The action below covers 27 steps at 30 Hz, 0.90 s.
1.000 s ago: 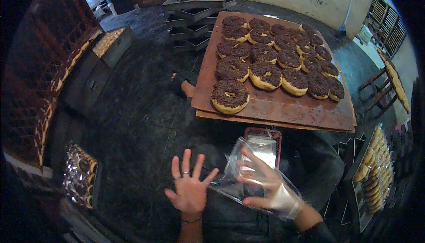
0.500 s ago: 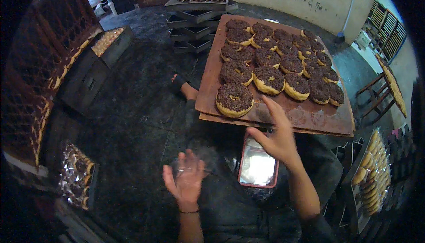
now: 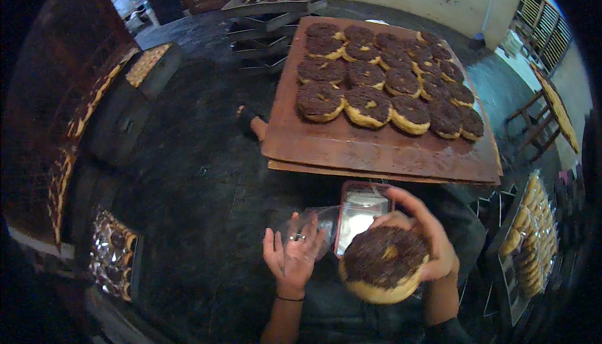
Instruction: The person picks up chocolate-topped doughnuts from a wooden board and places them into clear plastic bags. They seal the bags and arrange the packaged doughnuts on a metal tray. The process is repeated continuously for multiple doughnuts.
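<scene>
In my right hand (image 3: 438, 240) is a large doughnut (image 3: 384, 259) topped with dark chocolate sprinkles. My fingers curl around its far and right sides, and its pale underside shows at the near edge. My left hand (image 3: 291, 253) is palm up to the left of it, with a clear thin plastic bag (image 3: 323, 217) over its spread fingers. Between and beyond both hands, on my lap, sits a shiny clear-topped box with a red rim (image 3: 356, 218). Several more sprinkled doughnuts (image 3: 367, 104) stand in rows on a reddish-brown board (image 3: 357, 151) ahead.
Stacked dark trays (image 3: 266, 21) with wrapped pastries stand behind the board. More bagged pastries lie in a tray (image 3: 530, 244) at the right and another tray (image 3: 113, 253) at the lower left. A wooden stool (image 3: 542, 115) is at the far right.
My right hand has taken the front-left doughnut off the board and brought it toward me. My left hand has moved right, and the plastic bag over its fingers shows more spread out.
</scene>
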Motion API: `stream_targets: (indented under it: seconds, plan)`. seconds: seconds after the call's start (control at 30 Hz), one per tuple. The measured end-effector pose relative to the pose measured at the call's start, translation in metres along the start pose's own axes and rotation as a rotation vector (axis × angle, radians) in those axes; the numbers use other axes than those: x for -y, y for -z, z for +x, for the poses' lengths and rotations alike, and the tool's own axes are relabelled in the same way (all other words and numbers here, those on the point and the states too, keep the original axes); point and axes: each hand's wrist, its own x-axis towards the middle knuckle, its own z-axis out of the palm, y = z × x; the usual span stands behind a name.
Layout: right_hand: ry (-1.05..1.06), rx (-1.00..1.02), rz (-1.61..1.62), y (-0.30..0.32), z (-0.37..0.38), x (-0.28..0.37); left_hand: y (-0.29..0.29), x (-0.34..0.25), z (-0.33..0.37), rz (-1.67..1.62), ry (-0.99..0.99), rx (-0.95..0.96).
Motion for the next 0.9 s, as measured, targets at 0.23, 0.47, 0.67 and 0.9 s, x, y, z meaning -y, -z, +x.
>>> stream_targets:
  seconds: [0.23,0.47,0.67,0.9]
  plan:
    - [0.207,-0.214,-1.251,0.000,0.002,-0.002,-0.015,0.029,-0.001,0.742,-0.421,0.490]
    - [0.232,-0.551,-0.834,0.014,-0.019,-0.050,-0.013,0.050,0.015,0.250,-0.152,0.467]
    - [-0.009,-0.290,-0.292,0.018,0.013,-0.042,-0.013,0.052,-0.001,0.428,-0.194,0.440]
    - [0.004,-0.348,-0.353,0.009,-0.043,-0.063,-0.008,0.054,-0.011,0.487,-0.211,0.436]
